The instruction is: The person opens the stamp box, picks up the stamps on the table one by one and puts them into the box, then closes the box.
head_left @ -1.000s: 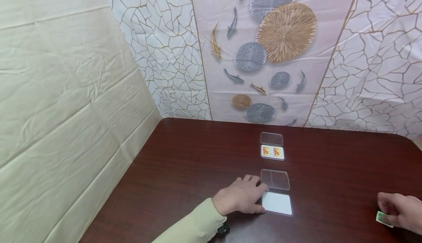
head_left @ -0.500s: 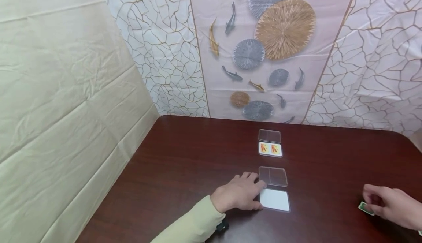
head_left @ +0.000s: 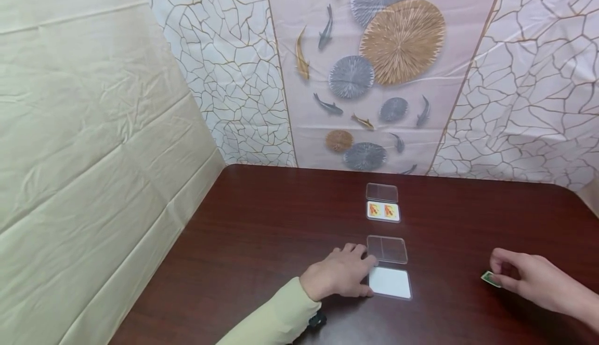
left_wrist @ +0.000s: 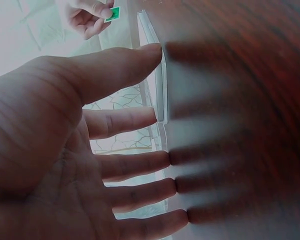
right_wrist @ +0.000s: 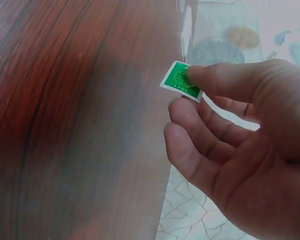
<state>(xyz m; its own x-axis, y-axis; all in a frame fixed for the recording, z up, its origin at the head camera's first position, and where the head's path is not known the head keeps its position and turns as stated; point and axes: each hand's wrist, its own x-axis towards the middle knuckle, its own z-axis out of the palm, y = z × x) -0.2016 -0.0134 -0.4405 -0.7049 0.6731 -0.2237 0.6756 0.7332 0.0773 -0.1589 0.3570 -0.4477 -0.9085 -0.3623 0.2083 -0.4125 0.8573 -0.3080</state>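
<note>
My right hand (head_left: 531,277) pinches a small green postage stamp (right_wrist: 182,80) with toothed white edges between thumb and index finger, above the right part of the table. In the right wrist view the other fingers curl loosely below the stamp. My left hand (head_left: 339,275) rests on the table with its fingers spread and fairly straight. Its thumb and index fingertip lie right at the left edge of an opened clear plastic case. That case has a white insert (head_left: 389,283) in its near half and a clear lid (head_left: 387,250) folded back behind it.
Farther back lies a second opened case (head_left: 381,193), its near half holding two orange-and-yellow stamps (head_left: 382,211) side by side on white. The dark red-brown table (head_left: 262,220) meets a patterned cloth (head_left: 365,75) at the back and a cream cloth (head_left: 107,142) at the left.
My right hand has moved left across the table toward the near case, carrying the green stamp. The left hand and both cases have kept their places; the head view shifted slightly.
</note>
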